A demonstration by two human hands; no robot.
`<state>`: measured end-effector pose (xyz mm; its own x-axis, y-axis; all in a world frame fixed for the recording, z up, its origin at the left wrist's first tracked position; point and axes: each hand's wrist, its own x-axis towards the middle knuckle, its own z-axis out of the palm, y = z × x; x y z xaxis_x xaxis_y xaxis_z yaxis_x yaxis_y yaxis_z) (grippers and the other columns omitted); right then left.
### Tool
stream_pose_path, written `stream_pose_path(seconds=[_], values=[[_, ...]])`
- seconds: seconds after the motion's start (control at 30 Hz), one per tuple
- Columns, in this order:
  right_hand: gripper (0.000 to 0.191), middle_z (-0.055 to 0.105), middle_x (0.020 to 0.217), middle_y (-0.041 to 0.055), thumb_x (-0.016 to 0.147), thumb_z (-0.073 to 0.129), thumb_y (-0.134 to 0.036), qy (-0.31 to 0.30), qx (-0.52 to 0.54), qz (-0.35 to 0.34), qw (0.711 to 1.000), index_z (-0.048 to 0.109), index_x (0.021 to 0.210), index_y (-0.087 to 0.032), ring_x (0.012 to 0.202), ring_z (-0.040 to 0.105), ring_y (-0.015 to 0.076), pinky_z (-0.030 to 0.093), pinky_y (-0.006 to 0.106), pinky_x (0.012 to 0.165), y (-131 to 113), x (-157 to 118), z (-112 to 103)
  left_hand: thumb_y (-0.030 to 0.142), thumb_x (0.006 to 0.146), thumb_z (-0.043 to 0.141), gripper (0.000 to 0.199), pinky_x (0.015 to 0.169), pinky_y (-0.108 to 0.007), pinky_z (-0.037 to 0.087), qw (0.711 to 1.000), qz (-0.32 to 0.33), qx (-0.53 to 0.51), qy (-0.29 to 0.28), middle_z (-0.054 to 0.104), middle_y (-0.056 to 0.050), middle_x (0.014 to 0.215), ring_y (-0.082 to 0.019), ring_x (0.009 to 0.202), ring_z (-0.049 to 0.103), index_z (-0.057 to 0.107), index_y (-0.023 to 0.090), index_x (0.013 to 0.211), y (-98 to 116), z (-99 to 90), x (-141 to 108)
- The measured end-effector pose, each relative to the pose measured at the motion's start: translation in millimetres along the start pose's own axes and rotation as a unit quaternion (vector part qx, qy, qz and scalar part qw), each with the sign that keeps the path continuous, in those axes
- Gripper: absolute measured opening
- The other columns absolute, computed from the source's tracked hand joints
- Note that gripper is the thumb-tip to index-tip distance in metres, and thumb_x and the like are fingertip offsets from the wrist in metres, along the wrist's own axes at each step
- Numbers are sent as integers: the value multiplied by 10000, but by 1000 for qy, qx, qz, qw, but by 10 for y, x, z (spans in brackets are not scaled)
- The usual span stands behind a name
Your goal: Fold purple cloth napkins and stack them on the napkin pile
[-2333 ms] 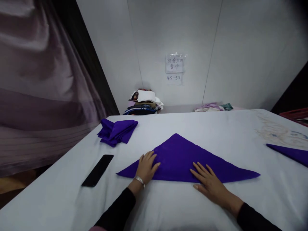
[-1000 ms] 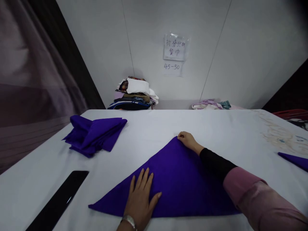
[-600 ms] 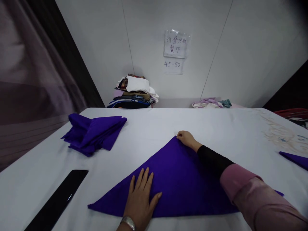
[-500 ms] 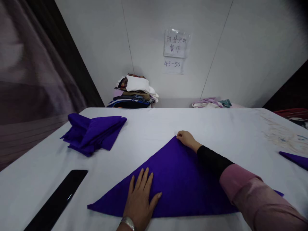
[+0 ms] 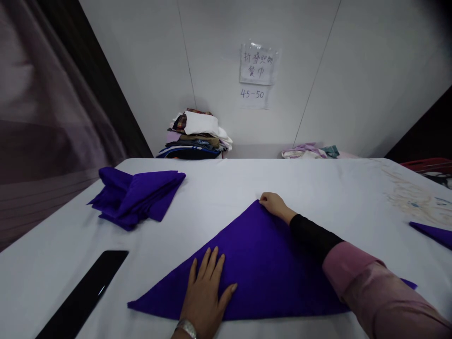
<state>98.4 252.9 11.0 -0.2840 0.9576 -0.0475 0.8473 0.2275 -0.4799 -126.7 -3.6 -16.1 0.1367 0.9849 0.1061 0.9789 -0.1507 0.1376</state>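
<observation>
A purple cloth napkin [image 5: 261,273], folded into a triangle, lies on the white-covered table with its long edge towards me and its peak pointing away. My left hand [image 5: 206,287] rests flat on its left half, fingers stretched out and a little apart; a silver bracelet circles the wrist. At the peak, my right hand [image 5: 273,205] pinches the corner of the napkin between thumb and fingers. My right forearm, in a black and pink sleeve, crosses over the right half and hides part of it. One tip of the napkin shows beyond the sleeve.
A loose pile of purple cloths [image 5: 137,195] lies at the back left. Nearer me on the left is a flat black glossy slab [image 5: 86,292]. Another purple cloth [image 5: 432,234] reaches in at the right edge. Folded clothes [image 5: 197,134] are stacked beyond the table's far edge, by the wall.
</observation>
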Motion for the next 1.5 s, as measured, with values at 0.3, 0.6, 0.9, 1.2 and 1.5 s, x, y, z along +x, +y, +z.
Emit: stream_pose_path(seconds=[0.3,0.6,0.9,1.2,1.5], values=[[111,664,827,31,767,557,-189,-3,-10,-4,1000,650,827,-188,744,570,146,359,232,623,-17,42,-6,545,863,351,595,1058,-534,232,1000,-1,7,-6,328,-68,1453,-269,1343,259,343,240,1375,7,6,-7],[116,660,812,36,752,537,-142,-25,-39,-10,999,638,790,-184,731,564,149,347,227,596,-63,119,-2,527,864,367,580,1060,-523,240,1000,-1,4,-4,333,-68,1451,-264,1338,271,358,240,1367,7,-14,-4],[173,630,899,80,865,406,-165,14,-94,-56,994,574,910,-167,778,547,173,356,257,648,-50,64,22,551,860,353,610,1069,-549,207,999,-44,-3,-26,316,-84,1457,-273,1353,230,372,204,1361,-39,-84,41],[283,572,1067,134,924,342,-210,30,-142,-109,983,547,1115,-168,999,494,243,367,326,823,-33,-12,107,562,861,343,633,1078,-539,182,997,-59,-17,-36,309,-91,1460,-266,1357,217,354,187,1370,-38,-153,54],[448,434,1362,129,898,433,-294,19,-118,-183,976,431,1322,-149,1247,370,236,278,366,1022,-351,-428,59,541,861,355,626,1081,-561,127,997,-67,-11,-26,284,-102,1469,-275,1363,195,348,182,1373,2,-209,82]])
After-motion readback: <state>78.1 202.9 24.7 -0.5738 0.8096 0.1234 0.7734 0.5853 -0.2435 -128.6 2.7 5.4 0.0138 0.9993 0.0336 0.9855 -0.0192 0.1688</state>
